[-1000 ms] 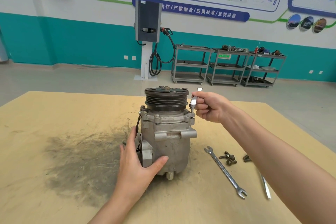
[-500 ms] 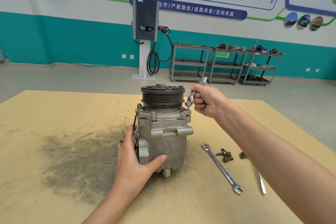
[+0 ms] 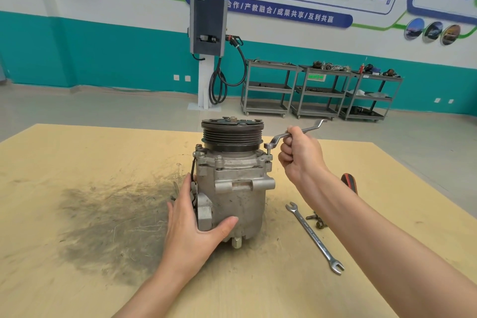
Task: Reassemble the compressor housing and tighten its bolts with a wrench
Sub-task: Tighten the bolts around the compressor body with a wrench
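head view: the compressor (image 3: 232, 188) stands upright on the wooden table (image 3: 77, 157). the left hand (image 3: 191, 227) is clasped around its lower left side, thumb across the front. the right hand (image 3: 300, 156) is closed in a fist on the offset ring wrench (image 3: 296, 134), whose ring sits on a raised bolt (image 3: 269, 150) just left of those fingers. the cast metal body looks heavy and stiff, probably greasy; low down, where the left palm braces it, seems the best hold. a spare spanner (image 3: 313, 236) and loose bolts (image 3: 318, 220) lie below the right wrist.

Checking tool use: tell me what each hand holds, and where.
Right hand holds the ring wrench mid-shank, ring on a bolt. Left hand braces the compressor low down.
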{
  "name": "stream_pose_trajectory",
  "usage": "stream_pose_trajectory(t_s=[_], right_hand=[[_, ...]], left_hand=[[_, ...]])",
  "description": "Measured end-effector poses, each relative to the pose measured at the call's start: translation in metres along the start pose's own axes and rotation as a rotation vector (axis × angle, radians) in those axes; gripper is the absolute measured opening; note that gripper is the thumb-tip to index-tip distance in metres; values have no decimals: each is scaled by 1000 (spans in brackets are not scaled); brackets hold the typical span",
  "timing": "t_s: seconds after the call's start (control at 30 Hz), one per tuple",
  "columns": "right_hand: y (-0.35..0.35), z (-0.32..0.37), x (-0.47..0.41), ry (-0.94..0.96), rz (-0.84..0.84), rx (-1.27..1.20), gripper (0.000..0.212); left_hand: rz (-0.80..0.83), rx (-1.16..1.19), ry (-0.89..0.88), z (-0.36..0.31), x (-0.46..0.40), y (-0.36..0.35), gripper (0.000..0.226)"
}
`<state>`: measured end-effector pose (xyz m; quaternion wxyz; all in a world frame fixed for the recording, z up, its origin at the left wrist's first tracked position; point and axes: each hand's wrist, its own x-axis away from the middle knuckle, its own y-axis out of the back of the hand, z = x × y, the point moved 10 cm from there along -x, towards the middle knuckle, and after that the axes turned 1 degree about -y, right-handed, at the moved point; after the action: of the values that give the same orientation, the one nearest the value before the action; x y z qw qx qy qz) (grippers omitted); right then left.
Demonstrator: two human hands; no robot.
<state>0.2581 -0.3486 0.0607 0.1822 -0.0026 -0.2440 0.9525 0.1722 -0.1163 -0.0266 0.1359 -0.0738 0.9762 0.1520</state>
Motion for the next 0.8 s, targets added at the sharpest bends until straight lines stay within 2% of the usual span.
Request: stream_pose_trajectory(t_s=[0.1,0.23,0.3,0.4,0.47,0.53,0.6,0.7,0.8], right_hand=[[2,6,13,91,28,-83,21],[5,22,33,258,44,-57,22],[2,39,55,469,64,72,23],[-24,51,107,872,179,426,25],[-32,51,116,934,185,553,24],[-26,60,102,860,139,549,24],[-16,62,76,649,126,456,30],[-9,61,44,410,147,328,44],[-11,52,23,214,215,247,43]], left_hand=[[6,-6,4,1,0,-1,125],[11,-4,20,4,0,-3,126],[16,-1,28,4,0,-4,125],[10,-17,20,3,0,-3,126],[12,-26,14,2,-1,-3,127],[13,-32,5,0,0,-3,127],[13,-36,0,-2,0,-2,127],[8,-34,-8,-2,0,0,127],[-2,-35,-29,-6,0,1,123]])
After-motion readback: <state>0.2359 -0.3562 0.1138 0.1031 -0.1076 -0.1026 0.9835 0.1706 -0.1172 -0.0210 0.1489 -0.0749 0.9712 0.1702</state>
